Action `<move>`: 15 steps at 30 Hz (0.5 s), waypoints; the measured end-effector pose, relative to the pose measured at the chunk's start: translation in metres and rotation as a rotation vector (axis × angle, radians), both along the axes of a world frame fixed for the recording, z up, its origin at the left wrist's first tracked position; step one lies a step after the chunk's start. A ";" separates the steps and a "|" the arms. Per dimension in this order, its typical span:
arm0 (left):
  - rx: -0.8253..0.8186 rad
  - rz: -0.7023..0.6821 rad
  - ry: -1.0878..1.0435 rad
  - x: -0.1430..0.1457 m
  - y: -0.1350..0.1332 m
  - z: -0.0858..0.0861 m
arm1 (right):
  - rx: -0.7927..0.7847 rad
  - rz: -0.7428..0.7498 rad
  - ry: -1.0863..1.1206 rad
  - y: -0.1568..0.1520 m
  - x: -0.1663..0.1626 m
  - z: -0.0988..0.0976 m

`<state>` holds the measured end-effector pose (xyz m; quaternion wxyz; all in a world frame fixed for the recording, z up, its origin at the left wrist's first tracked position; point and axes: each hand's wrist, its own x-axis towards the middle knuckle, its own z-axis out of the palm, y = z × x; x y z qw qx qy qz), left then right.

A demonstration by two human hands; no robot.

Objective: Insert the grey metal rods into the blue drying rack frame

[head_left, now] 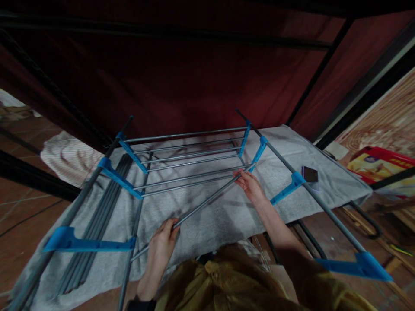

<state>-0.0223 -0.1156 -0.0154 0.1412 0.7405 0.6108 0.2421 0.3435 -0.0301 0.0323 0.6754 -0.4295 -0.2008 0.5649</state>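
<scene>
A thin grey metal tube point(209, 200) runs slantwise between my hands, over the near part of the rack. My left hand point(163, 239) is closed round its lower left part. The fingers of my right hand point(249, 186) pinch it close to its upper right end, beside a blue plastic bracket point(258, 154). Around them stands a partly built rack with two long side poles, the left pole point(87, 188) and the right pole point(282, 160). Several grey crossbars point(191, 148) span between blue brackets at the far end. Nearer brackets, left point(92, 245) and right point(288, 188), carry no crossbar between them.
A bundle of loose grey tubes point(97, 216) lies on the left of the grey cloth point(207, 229) covering the table. A dark phone point(310, 174) rests on the right. Beyond it is a red and yellow package point(376, 166). Dark metal framing and a red curtain point(194, 86) stand behind.
</scene>
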 end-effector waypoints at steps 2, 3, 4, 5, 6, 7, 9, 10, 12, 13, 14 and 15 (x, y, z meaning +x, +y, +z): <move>-0.009 0.002 -0.018 -0.002 -0.004 -0.002 | 0.011 0.000 -0.010 0.002 0.002 0.001; -0.010 0.003 -0.023 -0.002 -0.005 -0.002 | 0.018 -0.004 -0.011 0.003 0.003 0.002; -0.008 0.006 -0.026 -0.003 -0.007 -0.003 | 0.026 -0.010 -0.010 0.004 0.003 0.002; -0.005 0.012 -0.029 -0.003 -0.009 -0.004 | 0.032 -0.016 -0.008 0.005 0.004 0.002; 0.000 0.019 -0.033 -0.004 -0.011 -0.005 | 0.037 -0.020 -0.005 0.007 0.005 0.002; 0.005 0.027 -0.039 -0.005 -0.012 -0.006 | 0.038 -0.024 -0.004 0.007 0.005 0.002; 0.003 0.041 -0.053 -0.006 -0.015 -0.008 | 0.033 -0.029 -0.003 0.009 0.006 0.001; -0.009 0.048 -0.058 -0.008 -0.017 -0.009 | 0.028 -0.029 -0.003 0.010 0.006 0.001; -0.045 0.067 -0.061 -0.010 -0.019 -0.012 | 0.021 -0.029 0.002 0.011 0.007 0.000; -0.064 0.077 -0.060 -0.012 -0.020 -0.014 | 0.019 -0.030 0.005 0.011 0.007 -0.001; -0.083 0.084 -0.059 -0.013 -0.021 -0.015 | 0.016 -0.032 0.007 0.011 0.007 -0.002; -0.101 0.088 -0.058 -0.014 -0.022 -0.016 | 0.012 -0.034 0.007 0.012 0.007 -0.002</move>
